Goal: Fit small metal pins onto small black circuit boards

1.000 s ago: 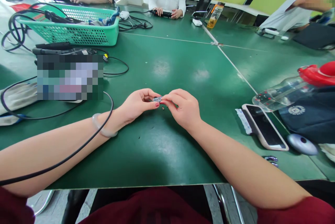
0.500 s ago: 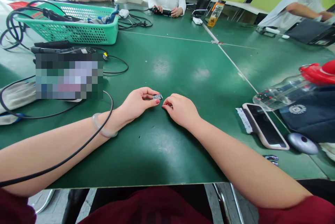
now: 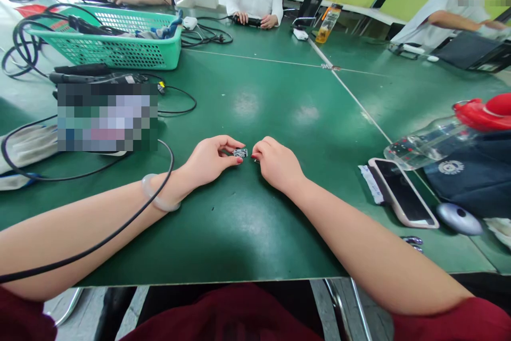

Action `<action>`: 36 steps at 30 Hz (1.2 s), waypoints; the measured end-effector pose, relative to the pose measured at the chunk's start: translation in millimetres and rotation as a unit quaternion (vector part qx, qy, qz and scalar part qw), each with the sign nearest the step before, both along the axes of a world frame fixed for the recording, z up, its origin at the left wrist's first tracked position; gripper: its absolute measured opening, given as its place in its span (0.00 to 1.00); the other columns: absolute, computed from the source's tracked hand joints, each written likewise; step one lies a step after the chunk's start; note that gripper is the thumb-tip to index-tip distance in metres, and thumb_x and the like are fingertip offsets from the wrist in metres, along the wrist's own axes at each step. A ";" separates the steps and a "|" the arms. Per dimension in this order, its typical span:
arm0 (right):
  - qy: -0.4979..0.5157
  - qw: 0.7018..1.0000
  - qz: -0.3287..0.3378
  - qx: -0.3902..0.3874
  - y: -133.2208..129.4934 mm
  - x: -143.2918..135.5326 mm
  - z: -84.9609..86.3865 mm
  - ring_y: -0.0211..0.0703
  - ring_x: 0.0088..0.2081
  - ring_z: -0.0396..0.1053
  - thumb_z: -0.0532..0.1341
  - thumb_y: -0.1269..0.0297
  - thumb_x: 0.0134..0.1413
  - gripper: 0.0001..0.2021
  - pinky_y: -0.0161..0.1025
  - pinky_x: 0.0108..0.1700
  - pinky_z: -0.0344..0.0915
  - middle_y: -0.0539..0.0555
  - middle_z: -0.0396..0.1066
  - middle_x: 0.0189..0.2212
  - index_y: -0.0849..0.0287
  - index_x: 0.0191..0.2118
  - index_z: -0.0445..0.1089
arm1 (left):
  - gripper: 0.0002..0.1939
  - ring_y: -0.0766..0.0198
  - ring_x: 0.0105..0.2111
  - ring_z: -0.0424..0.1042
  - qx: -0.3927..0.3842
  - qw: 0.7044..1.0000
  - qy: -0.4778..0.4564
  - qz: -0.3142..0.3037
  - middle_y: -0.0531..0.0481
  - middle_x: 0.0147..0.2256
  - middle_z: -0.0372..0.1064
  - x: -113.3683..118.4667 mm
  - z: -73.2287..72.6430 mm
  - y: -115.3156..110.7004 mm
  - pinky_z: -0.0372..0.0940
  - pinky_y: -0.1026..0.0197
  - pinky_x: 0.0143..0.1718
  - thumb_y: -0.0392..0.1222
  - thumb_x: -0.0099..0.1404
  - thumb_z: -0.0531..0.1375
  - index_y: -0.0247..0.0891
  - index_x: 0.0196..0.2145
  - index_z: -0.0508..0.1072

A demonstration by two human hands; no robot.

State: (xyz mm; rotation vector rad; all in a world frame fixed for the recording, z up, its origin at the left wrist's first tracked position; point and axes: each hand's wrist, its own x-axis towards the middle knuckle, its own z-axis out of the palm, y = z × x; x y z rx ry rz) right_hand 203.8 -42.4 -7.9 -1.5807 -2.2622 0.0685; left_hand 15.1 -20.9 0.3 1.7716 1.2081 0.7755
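My left hand (image 3: pixel 207 160) is closed in a pinch, thumb and fingers gripping a small flat dark-and-white piece (image 3: pixel 240 153) that looks like a tiny circuit board. The piece points toward my right hand (image 3: pixel 279 163), whose fingers are pressed together just to its right. A tiny pale bit shows at the right fingertips, too small to name. A narrow gap separates the two hands, both low over the green table (image 3: pixel 247 234). On my left wrist sits a pale bangle (image 3: pixel 154 194), and a black cable (image 3: pixel 131 221) crosses that forearm.
A green basket (image 3: pixel 115 53) with cables stands at the back left, near black devices (image 3: pixel 91 77) and gloves (image 3: pixel 32 141). At right lie a phone (image 3: pixel 403 192), a mouse (image 3: pixel 460 218), a red-capped bottle (image 3: pixel 435 141) and a dark bag (image 3: pixel 471 171). Several people sit around the table.
My right hand has shifted slightly up and right, widening the gap between the hands. The piece in my left hand has tilted and sits slightly lower.
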 end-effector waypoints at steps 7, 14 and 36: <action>0.106 0.991 0.049 0.068 -10.2 -6.6 10.4 0.38 0.32 0.64 0.51 0.68 0.62 0.10 0.34 0.34 0.59 0.53 0.68 0.35 0.58 0.32 0.67 | 0.16 0.64 0.31 0.72 0.005 1.000 0.009 -0.015 0.50 0.32 0.76 1.5 5.0 -4.7 0.66 0.60 0.37 0.44 0.51 0.67 0.37 0.38 0.76; 0.101 0.991 0.068 0.059 -10.6 -9.3 7.6 0.38 0.34 0.65 0.51 0.67 0.62 0.10 0.34 0.35 0.60 0.53 0.68 0.35 0.58 0.34 0.69 | 0.15 0.63 0.33 0.72 0.019 0.999 0.019 -0.034 0.51 0.33 0.76 1.4 5.9 -6.2 0.66 0.60 0.39 0.46 0.51 0.67 0.39 0.37 0.77; 0.060 0.986 -0.007 -0.155 3.8 15.5 14.1 0.37 0.32 0.63 0.61 0.65 0.55 0.05 0.36 0.34 0.58 0.50 0.69 0.31 0.57 0.29 0.71 | 0.17 0.64 0.31 0.71 0.012 0.999 0.048 -0.019 0.51 0.34 0.76 0.8 6.4 -5.2 0.66 0.60 0.37 0.47 0.53 0.66 0.40 0.41 0.77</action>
